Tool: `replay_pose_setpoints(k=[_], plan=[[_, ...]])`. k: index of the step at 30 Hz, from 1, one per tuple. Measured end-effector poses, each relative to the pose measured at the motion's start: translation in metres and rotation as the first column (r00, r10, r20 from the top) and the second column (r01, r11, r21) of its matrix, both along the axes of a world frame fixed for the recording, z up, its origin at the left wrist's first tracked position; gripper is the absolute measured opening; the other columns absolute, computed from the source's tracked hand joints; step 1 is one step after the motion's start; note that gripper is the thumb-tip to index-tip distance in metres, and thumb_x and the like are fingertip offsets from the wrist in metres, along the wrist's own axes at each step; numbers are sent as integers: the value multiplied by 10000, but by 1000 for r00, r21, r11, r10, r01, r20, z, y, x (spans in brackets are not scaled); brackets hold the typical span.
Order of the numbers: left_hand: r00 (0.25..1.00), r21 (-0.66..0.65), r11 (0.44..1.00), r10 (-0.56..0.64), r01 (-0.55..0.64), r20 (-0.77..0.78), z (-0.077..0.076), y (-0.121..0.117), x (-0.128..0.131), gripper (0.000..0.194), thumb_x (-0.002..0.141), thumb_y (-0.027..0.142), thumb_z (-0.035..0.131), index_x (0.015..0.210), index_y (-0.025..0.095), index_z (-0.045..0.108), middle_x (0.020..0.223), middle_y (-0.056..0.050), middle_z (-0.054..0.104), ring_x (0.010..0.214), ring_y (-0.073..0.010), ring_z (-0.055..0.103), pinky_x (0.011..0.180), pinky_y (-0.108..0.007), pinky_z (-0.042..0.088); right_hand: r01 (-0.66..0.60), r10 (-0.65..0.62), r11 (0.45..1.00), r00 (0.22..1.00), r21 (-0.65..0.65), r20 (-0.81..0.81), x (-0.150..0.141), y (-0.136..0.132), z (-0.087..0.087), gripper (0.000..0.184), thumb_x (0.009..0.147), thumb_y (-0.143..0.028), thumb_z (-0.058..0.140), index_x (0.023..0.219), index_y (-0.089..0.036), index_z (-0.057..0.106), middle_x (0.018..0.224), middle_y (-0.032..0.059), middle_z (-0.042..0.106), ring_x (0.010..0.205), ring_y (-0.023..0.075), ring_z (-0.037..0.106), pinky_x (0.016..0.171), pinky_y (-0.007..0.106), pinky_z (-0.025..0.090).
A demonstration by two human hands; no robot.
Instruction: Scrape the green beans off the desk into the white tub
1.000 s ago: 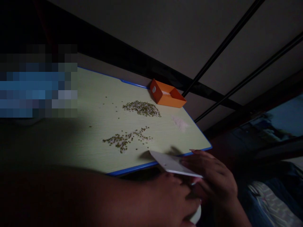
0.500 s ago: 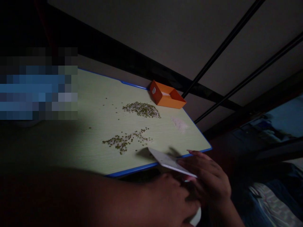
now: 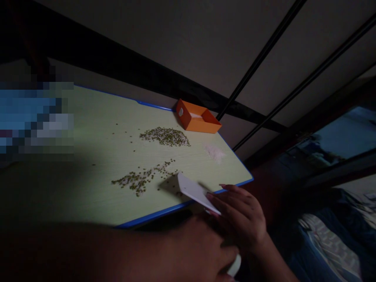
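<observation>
My right hand [image 3: 242, 215], closed, grips a flat white card [image 3: 195, 192] over the table's blue near edge. The card is tilted, its far corner low over the tabletop beside a few loose green beans. My left hand [image 3: 202, 246] is just below, closed around a smooth white object [image 3: 235, 266]; only its rounded edge shows, so its kind is hidden. Beyond the card lies a scattered strip of green beans mixed with white grains [image 3: 138, 181]. Farther back is a denser pile of green beans and white grains [image 3: 166, 136]. A small heap of white grains [image 3: 214, 152] lies to the right.
An orange open box [image 3: 199, 117] stands at the far edge of the pale green table [image 3: 96, 145]. Behind it runs a wall with dark bars [image 3: 261, 55]. At left a blurred-out blue patch [image 3: 23, 113] covers part of the view. Dark blue and patterned fabric [image 3: 329, 243] lies lower right.
The view has shifted, so the table and piles sit farther left. The card's tip has come slightly nearer the bean strip, with my right hand still on it. My left hand keeps its hold.
</observation>
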State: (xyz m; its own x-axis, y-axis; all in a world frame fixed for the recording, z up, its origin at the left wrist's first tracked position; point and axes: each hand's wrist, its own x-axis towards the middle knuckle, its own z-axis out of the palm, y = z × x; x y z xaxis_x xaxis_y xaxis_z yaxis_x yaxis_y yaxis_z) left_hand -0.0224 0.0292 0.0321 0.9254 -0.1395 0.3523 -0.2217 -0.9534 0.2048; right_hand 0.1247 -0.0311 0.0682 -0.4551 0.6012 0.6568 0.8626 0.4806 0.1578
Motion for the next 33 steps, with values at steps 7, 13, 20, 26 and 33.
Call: replay_pose_setpoints(k=[7,13,20,26,33], plan=[[999,-5,1000,15,-14,32,1,1,-1,397,842,532,491,1091,237,584,1117,-58,671,987,-219,619,808,-396,479,26,-26,1000,999,-3,23,8,3,-4,157,900,-146,608,1038,-91,661,830,88,775,723,159,730,801,366,591],[1000,-37,999,-7,7,-14,1,2,-1,403,853,538,454,1088,239,588,1117,-68,668,1037,-238,606,839,-401,489,43,-43,999,998,-6,49,7,1,-4,195,913,-158,569,1074,-97,660,833,99,774,718,176,730,785,383,604],[999,-53,999,-7,5,-35,1,2,-1,448,860,534,436,1182,245,553,1188,-84,645,1084,-260,597,856,-420,487,75,-76,997,995,10,62,12,-1,-5,171,906,-146,590,1058,-108,660,844,93,776,731,168,728,799,369,589],[1000,1,1000,4,-4,7,-6,1,0,514,862,558,410,1272,261,490,1132,-56,667,989,-242,627,775,-408,487,118,-121,992,990,47,66,18,-5,-2,177,916,-138,565,1060,-119,665,801,74,769,712,156,721,815,372,584],[999,22,1000,20,-21,42,-11,0,1,518,853,563,433,1276,270,488,1106,-45,672,957,-221,624,761,-389,476,124,-127,991,990,49,64,17,6,-3,170,904,-166,592,1052,-124,664,801,73,766,698,166,716,804,378,579]])
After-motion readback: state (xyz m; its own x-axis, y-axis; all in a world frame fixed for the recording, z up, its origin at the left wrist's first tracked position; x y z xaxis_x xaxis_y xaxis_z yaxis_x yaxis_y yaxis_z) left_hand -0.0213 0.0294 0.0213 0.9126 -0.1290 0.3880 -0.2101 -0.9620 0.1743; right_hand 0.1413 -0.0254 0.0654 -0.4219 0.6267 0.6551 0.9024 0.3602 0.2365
